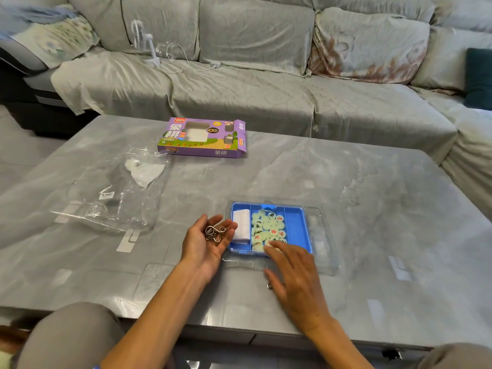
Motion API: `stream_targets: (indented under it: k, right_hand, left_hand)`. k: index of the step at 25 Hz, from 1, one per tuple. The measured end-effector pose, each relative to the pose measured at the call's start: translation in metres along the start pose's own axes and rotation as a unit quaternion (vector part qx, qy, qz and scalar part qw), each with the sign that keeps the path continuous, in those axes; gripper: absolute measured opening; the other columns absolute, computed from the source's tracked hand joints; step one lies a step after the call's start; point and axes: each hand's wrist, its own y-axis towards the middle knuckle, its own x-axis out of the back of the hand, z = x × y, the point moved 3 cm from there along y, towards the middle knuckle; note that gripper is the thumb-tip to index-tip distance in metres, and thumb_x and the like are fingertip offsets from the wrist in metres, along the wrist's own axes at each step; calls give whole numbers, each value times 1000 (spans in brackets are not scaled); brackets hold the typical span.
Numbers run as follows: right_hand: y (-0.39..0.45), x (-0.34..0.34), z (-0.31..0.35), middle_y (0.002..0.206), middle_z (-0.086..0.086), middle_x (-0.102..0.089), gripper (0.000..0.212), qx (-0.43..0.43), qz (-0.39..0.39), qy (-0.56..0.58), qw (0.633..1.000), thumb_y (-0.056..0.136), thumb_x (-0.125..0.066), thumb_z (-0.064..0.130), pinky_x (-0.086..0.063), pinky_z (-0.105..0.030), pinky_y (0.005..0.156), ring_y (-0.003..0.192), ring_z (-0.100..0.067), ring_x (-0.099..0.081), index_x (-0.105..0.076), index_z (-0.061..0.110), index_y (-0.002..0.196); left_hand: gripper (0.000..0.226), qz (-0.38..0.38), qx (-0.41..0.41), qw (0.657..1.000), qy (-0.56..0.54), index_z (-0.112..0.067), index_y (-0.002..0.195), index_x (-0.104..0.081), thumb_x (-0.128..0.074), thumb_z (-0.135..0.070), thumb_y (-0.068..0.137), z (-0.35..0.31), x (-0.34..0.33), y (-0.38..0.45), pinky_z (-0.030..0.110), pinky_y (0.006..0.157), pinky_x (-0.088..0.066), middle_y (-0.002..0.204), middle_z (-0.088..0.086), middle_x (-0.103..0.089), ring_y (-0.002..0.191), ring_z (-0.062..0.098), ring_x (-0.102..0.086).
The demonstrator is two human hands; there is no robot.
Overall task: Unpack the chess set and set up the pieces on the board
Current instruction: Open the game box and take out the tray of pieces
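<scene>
A blue plastic tray point(296, 225) sits on the table inside a clear lid. In its middle compartment lie several pale round chess pieces point(267, 226) with red or dark characters. A folded white sheet point(241, 225) fills the left compartment. My left hand point(206, 242) lies palm up just left of the tray, fingers loosely curled, with some metal ring pieces point(213, 233) resting in the palm. My right hand point(294, 272) reaches palm down with straight fingers, fingertips at the pieces near the tray's front edge. A small metal ring point(269, 286) lies on the table by the right thumb.
The purple chess box point(202, 138) lies open at the table's far side. A crumpled clear plastic bag point(117, 193) with a white scrap is at the left. A sofa with a small white fan point(145, 42) stands behind the table.
</scene>
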Motion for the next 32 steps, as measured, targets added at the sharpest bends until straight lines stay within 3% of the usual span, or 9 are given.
stream_targets:
  k: [5,7,11,19,21,23,27,30,32]
  right_hand:
    - [-34,-3,9,114,1,-65,37,-18,39,-32,999,93,-46,39,-51,-30,86,100,-19,-61,-66,16,114]
    - [-47,-8,15,125,-2,-63,48,-18,80,-62,995,96,-38,44,-51,-36,92,110,-23,-60,-64,13,122]
    - [-75,-6,21,150,-7,-39,63,30,125,-71,989,99,-28,54,-27,-39,109,138,-24,-37,-44,10,142]
    - [-92,5,23,122,-3,-66,26,150,-11,48,987,95,-53,4,-47,-34,102,119,-15,-59,-72,10,110]
    - [-88,9,24,114,0,-70,25,104,-17,87,991,88,-61,5,-51,-31,96,111,-12,-63,-74,13,107]
    - [-76,18,27,103,6,-71,21,-21,-4,169,985,87,-66,19,-53,-25,86,99,-5,-65,-74,23,106]
    - [-37,34,40,88,9,-70,16,-282,64,405,868,80,-76,23,-55,-24,79,84,-6,-69,-76,34,91]
    - [9,41,55,88,10,-73,16,-285,43,465,837,83,-72,12,-54,-19,80,88,-4,-68,-75,25,92]
    - [38,36,63,88,15,-72,18,-264,33,445,855,86,-68,8,-53,-16,81,91,0,-66,-74,22,97]
  left_hand:
    - [33,-3,-8,1000,9,-3,97,-61,-43,-30,100,1,-1,-1,29,72,-57,82,16,-71,74,27,-72]
    - [33,1,-7,1000,11,-3,97,-61,-43,-30,100,1,1,-5,29,72,-57,81,16,-71,73,27,-71]
    - [34,20,3,1000,16,-2,93,-62,-44,-29,99,4,4,-16,29,69,-58,81,17,-71,74,28,-71]
    - [34,35,17,999,9,-1,91,-62,-43,-29,99,13,11,-31,29,68,-58,81,17,-70,73,28,-71]
    - [33,33,18,999,9,-1,91,-62,-44,-28,99,13,12,-31,28,67,-58,81,17,-70,73,28,-71]
    - [32,34,21,999,9,-1,90,-62,-45,-27,99,15,11,-33,28,66,-58,81,17,-70,73,28,-70]
    - [32,58,46,997,17,-1,93,-63,-47,-27,98,22,1,-35,29,64,-59,87,20,-69,78,29,-69]
    - [32,74,62,995,38,0,97,-62,-46,-28,97,25,-5,-35,30,63,-59,87,21,-68,77,29,-69]
    - [34,77,69,994,44,0,96,-62,-44,-28,98,26,-6,-37,32,63,-60,88,21,-69,80,30,-70]
